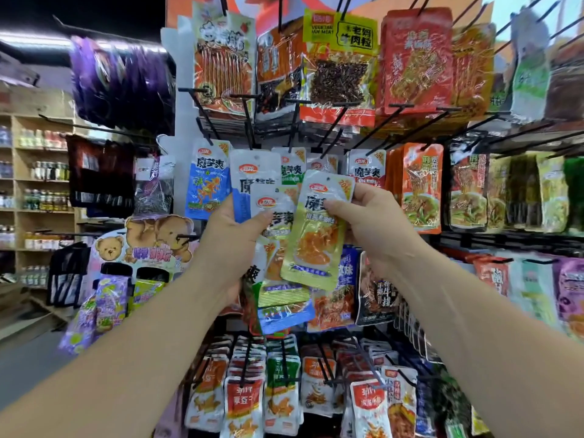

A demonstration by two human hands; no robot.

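Yellow packet [316,235]: held up at the centre of the view, in front of the snack rack, tilted slightly with its top to the right. Punched hole at the top, free of any hook. The printed characters are partly covered by a thumb, and the small print is too soft to read.

Right hand [373,222]: pinches the yellow packet near its upper right edge, thumb across the front. The other fingers are behind the packet, mostly out of sight. Forearm comes up from the lower right, bare, cut off by the frame edge.

Bundle of packets [278,213]: just left of the yellow packet and partly behind it. Several overlap, white and blue at the top, green and blue ends showing below. I cannot tell how many.

Left hand [234,238]: grips the bundle, thumb pressed on the front, fingers hidden behind. Back of the hand faces the camera, forearm rising from the lower left.

Around them:
- a blue packet [207,181] hangs on a black hook [205,121], just beyond the left hand
- red and white packets [243,403] fill the low rows
- a bear-shaped card [158,235] stands to the left
- purple bags [120,80] hang up high, blurred
- wooden shelves [19,216] with bottles stand at far left, labels unreadable
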